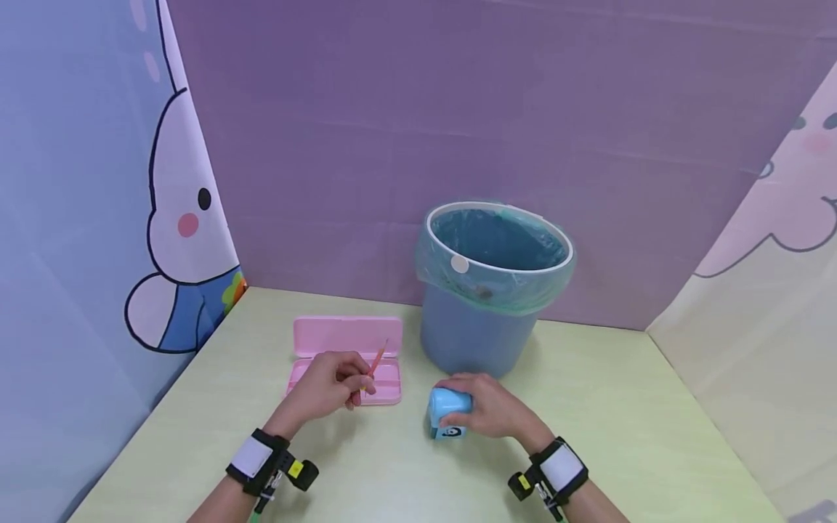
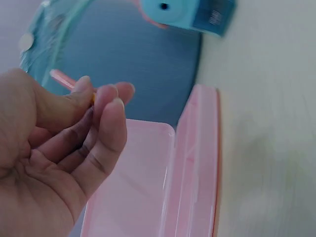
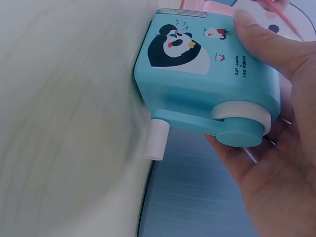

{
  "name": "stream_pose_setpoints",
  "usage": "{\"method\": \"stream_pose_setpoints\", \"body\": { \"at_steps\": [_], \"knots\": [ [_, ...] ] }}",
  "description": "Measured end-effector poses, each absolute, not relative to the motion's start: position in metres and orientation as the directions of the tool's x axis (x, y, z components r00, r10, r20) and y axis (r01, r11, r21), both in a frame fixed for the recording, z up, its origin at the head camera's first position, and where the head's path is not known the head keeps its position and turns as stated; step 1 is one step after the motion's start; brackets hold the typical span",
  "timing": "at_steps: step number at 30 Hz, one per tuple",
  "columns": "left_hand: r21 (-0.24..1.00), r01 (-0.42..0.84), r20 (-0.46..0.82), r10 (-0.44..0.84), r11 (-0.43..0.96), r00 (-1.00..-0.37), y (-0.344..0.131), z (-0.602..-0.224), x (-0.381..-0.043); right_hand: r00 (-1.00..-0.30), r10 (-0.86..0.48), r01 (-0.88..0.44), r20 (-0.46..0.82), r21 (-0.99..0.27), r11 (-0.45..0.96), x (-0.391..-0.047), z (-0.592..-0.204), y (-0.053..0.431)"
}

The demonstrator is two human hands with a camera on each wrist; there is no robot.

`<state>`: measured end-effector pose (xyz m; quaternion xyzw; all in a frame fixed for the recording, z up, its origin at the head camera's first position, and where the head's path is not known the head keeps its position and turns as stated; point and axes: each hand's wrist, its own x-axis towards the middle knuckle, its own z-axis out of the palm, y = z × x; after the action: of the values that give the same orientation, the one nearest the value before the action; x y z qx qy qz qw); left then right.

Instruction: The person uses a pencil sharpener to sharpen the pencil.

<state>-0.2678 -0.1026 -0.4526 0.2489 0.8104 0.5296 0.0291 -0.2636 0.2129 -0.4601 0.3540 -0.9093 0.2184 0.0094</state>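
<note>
In the head view my left hand [image 1: 332, 385] pinches a short orange-red pencil [image 1: 378, 356] between thumb and fingertips, its thin tip tilted up and to the right. Behind and below that hand lies a pink pencil case [image 1: 346, 335], its lid laid back. My right hand [image 1: 495, 411] grips a light-blue crank pencil sharpener [image 3: 217, 69] from above, thumb on the near side. A panda picture decorates the sharpener. Its crank handle [image 3: 157, 139], white at the end, shows in the right wrist view, close to the tabletop. In the left wrist view the sharpener's round pencil hole [image 2: 164, 6] faces the left hand.
A blue bin [image 1: 477, 338] with a green-tinted liner [image 1: 523, 292] stands behind the sharpener, near the purple back wall [image 1: 418, 131]. Printed cloth hangs at the left and right of the pale yellow-green table [image 1: 628, 436]. Each wrist wears a strapped camera.
</note>
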Motion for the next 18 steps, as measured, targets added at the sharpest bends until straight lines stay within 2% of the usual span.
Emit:
{"method": "stream_pose_setpoints", "body": {
  "at_steps": [4,8,12,18],
  "knots": [
    [0.925,0.325,0.208,0.453,0.197,-0.867,-0.110,-0.443,-0.275,-0.770,-0.616,-0.624,0.168,-0.400,0.671,-0.263,-0.459,0.214],
    [0.946,0.288,0.193,0.448,0.153,-0.873,-0.120,-0.437,-0.284,-0.782,-0.602,-0.609,0.163,-0.409,0.680,-0.263,-0.458,0.216],
    [0.931,0.303,0.217,0.359,0.203,-0.908,-0.133,-0.434,-0.292,-0.786,-0.594,-0.604,0.171,-0.418,0.679,-0.263,-0.457,0.215],
    [0.851,0.320,0.274,0.168,0.416,-0.947,-0.149,-0.437,-0.309,-0.794,-0.583,-0.594,0.171,-0.421,0.685,-0.265,-0.458,0.212]
  ]
}}
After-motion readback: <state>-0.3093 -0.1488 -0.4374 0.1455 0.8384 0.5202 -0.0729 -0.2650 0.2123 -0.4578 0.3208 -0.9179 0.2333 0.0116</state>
